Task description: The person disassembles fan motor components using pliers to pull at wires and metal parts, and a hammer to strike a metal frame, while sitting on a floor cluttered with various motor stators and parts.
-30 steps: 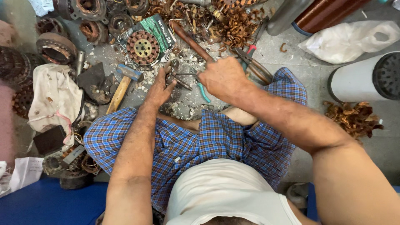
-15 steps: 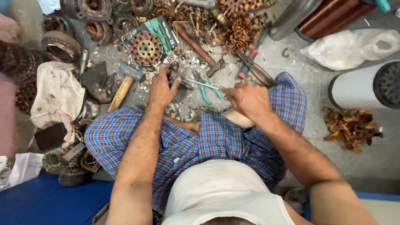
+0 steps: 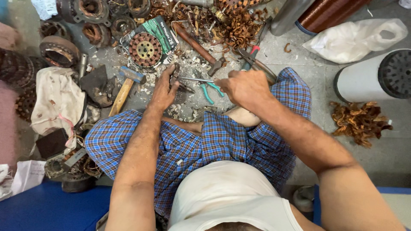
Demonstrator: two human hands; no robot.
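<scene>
Metal rod (image 3: 195, 79), thin and grey, runs level between the two hands, just above the debris-strewn floor (image 3: 299, 55) in front of the person's crossed legs. The right hand (image 3: 246, 87) is closed in a fist around its one end; the left hand (image 3: 165, 90) presses down on a small dark metal part (image 3: 176, 81) at the other end, fingers spread and half-curled over it. Teal-handled pliers (image 3: 210, 92) lie just below the rod, a wooden-handled hammer (image 3: 124, 87) to the left, a round wound motor core (image 3: 145, 49) beyond it, and tangled copper wire scraps (image 3: 235, 25) further up. A white bag (image 3: 355, 36) and a white cylinder (image 3: 368, 81) sit to the right.

As a judgement: the rod's tip sits close to the left fingers, so if it slips off the part under force, it could jab that hand. Loose shavings beneath may let the part skid.
</scene>
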